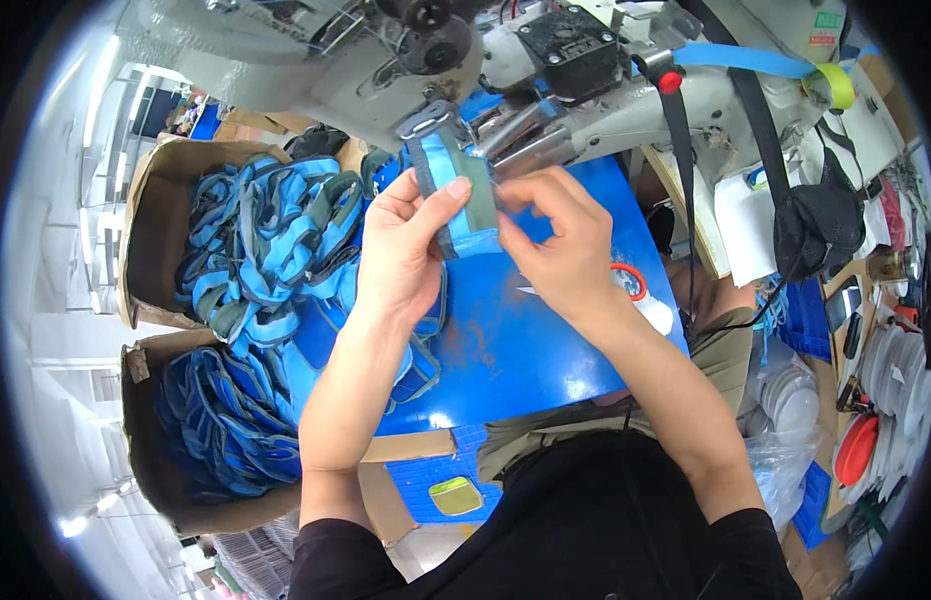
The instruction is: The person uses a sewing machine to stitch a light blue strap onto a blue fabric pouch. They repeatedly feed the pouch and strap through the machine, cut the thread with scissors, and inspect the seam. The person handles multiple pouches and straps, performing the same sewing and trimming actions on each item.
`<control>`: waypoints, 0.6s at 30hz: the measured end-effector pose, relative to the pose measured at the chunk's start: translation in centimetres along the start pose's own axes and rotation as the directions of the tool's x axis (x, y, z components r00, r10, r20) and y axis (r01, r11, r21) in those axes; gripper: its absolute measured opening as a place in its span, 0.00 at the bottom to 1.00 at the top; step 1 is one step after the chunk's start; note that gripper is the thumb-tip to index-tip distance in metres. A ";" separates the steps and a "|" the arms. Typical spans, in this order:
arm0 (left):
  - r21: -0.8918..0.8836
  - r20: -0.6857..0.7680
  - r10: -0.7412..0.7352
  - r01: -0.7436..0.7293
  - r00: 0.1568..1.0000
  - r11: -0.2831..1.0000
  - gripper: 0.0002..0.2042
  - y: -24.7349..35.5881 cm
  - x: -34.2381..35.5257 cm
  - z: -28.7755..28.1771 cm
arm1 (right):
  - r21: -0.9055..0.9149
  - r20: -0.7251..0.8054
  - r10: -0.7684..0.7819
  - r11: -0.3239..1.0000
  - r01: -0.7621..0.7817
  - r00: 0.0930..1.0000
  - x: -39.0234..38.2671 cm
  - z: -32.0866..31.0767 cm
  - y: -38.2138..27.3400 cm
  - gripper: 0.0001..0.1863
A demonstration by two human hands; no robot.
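- Blue-and-grey fabric strip (478, 205), pinched by left hand (404, 245) toward far edge of glossy blue table (526, 350).
- Right hand (564, 240) narrowed beside it; hold unclear.
- Best kept flat, edges aligned.

Red disc (856, 450), white discs (894, 368), black pouch (814, 228)

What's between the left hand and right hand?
Head view: a blue-and-grey fabric piece, gripped by the left hand; the right hand is at its right edge.
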State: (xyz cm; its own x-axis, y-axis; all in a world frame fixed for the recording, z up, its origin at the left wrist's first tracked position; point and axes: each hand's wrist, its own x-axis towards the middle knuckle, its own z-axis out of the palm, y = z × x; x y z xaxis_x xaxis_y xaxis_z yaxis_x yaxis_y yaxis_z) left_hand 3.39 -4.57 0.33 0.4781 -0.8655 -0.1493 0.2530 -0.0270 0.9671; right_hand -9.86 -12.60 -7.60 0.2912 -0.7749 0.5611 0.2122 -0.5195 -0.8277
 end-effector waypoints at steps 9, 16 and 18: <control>-0.044 -0.010 -0.001 0.000 1.000 0.999 0.10 0.0 0.6 0.5 | 0.105 0.021 0.159 0.981 -0.160 0.987 -0.1 -0.1 -0.2 0.11; -0.124 -0.040 -0.015 0.010 0.999 0.992 0.13 0.5 0.5 0.8 | 0.318 0.121 0.364 0.867 -0.384 0.923 0.4 -0.4 -0.7 0.12; -0.049 -0.014 0.051 -0.052 0.999 0.997 0.14 -0.1 0.0 0.7 | 0.314 0.121 0.354 0.872 -0.375 0.927 0.5 -0.4 -0.6 0.12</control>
State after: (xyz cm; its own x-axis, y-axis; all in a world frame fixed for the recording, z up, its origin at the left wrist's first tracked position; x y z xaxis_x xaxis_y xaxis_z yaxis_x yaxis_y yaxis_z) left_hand 2.77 -4.98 0.42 0.5020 -0.8588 -0.1021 0.2689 0.0427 0.9622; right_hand -10.27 -12.80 -6.85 0.4584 -0.8589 0.2284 0.3693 -0.0497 -0.9280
